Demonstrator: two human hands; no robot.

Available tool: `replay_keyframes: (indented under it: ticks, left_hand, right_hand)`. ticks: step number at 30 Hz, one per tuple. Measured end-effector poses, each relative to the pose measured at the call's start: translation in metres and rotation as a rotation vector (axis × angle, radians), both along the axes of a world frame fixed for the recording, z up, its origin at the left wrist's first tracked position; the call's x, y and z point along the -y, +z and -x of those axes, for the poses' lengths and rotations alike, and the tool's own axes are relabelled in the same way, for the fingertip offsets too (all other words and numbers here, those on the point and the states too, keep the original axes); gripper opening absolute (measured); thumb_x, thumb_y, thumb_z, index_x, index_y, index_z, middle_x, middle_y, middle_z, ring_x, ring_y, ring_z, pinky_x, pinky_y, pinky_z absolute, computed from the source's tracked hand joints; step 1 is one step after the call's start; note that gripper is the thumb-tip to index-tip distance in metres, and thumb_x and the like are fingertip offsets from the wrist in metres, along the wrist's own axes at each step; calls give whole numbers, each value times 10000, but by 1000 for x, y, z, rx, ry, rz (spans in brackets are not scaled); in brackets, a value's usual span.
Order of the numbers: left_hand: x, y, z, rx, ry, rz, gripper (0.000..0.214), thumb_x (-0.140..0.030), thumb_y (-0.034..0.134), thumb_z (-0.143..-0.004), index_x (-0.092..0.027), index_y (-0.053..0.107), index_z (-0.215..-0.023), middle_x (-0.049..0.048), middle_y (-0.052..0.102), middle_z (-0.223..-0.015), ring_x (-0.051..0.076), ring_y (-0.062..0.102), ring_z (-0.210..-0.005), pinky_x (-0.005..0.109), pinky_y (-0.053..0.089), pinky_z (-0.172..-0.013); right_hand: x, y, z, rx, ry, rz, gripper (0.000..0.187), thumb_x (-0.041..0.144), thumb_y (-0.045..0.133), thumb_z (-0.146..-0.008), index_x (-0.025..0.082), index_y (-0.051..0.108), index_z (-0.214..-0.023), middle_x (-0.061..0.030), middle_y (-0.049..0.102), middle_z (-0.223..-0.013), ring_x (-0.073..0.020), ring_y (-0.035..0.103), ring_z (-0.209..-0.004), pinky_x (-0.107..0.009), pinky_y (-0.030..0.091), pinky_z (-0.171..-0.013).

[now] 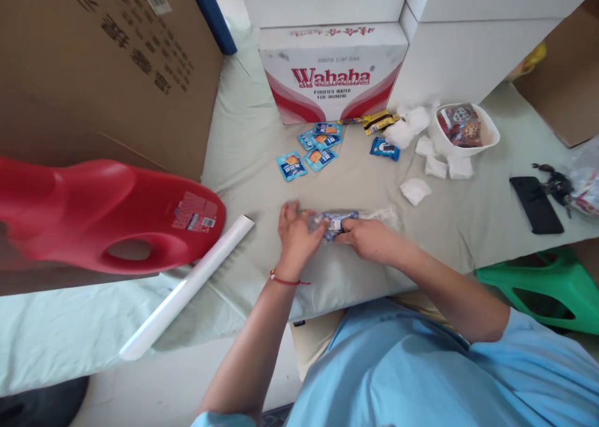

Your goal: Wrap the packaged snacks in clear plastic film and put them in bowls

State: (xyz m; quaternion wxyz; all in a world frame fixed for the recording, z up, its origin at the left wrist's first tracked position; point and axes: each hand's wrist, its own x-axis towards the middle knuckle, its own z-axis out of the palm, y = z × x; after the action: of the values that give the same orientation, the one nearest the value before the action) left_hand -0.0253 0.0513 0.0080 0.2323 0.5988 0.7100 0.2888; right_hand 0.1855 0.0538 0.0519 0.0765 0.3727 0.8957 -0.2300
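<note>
Blue packet (336, 225) sits near the front of the cloth-covered table (253, 183), and from my end of the feed I see it directly between the two hands, its long axis running left to right, roughly along the front edge. Neither hand is nearer: the left hand (298, 238) meets its left end and the right hand (372, 240) its right end, so the line I read everything from is the short crosswise one joining the two thumbs. Clear plastic film (384, 216) lies around the packet and trails out to the right, beyond the right fingers; I can't tell whether it is fixed to the packet or loose. On the right, I see thumb and forefinger brought together on the packet in a pinch. On the left, the thumb bears on the packet's end while the other fingers spread away to its left; how firmly they close beneath, I cannot tell, since the palm side is hidden. Light-blue sachets (291, 166) lie beyond the left hand, and a white wrapped piece (415, 191) lies beyond the right forearm, both apart from the grip.
</note>
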Motion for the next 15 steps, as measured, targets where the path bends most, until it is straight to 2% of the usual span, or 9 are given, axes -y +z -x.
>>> replay_keyframes:
  ticks: [2,4,6,7,9,11,13,15]
  left_hand:
    - [8,4,3,-44,-40,34,204,-371,708,-783,-199,701,-892,173,664,-1316,381,548,-1370,555,405,-1204]
    - [20,12,6,-1,-25,64,108,-302,642,-788,-215,661,-849,103,707,-1063,284,685,-1058,456,539,-1019]
    - [31,24,3,62,7,62,62,-286,599,-822,-229,624,-826,19,662,-842,202,661,-794,351,555,-825]
    - [35,29,-3,86,13,43,60,-285,597,-837,-232,614,-816,-4,637,-788,181,634,-732,321,537,-768]
    - [41,35,-18,123,-11,-15,67,-275,602,-862,-226,633,-829,-6,639,-786,167,619,-715,302,520,-738]
    - [43,35,-37,159,-76,-58,119,-248,574,-898,-210,687,-899,28,671,-867,179,646,-783,318,540,-785]
    - [43,28,-51,169,-142,-90,233,-201,517,-927,-188,728,-1024,76,685,-989,208,671,-907,362,562,-884]
    - [45,19,-59,128,-198,-130,352,-153,475,-929,-165,723,-1179,123,664,-1121,248,659,-1055,424,554,-997]
  right_hand:
    - [-2,2,-1,-31,-10,29,376,126,516,-1000,265,795,-1210,-80,703,-1073,-194,630,-869,-276,341,-668]
    - [-4,1,-2,-70,-10,49,383,100,533,-975,263,796,-1202,-76,704,-1074,-190,632,-869,-269,357,-675]
    - [-6,-4,-1,-102,0,56,373,83,545,-957,247,803,-1169,-76,707,-1061,-189,629,-864,-264,376,-689]
    - [-6,-7,0,-118,10,60,359,78,549,-952,234,807,-1146,-78,709,-1053,-192,629,-864,-266,391,-701]
    - [-7,-13,3,-163,23,72,316,73,553,-950,191,807,-1096,-93,713,-1046,-203,634,-877,-280,431,-743]
    - [-6,-18,3,-244,18,86,279,61,564,-937,138,794,-1074,-124,715,-1082,-218,645,-928,-304,475,-815]
    - [-6,-18,-4,-353,26,105,258,62,590,-919,113,778,-1087,-145,707,-1138,-229,651,-1004,-331,503,-896]
    - [-5,-14,-18,-460,46,133,265,94,599,-928,136,767,-1128,-128,700,-1152,-224,651,-1042,-344,516,-940]
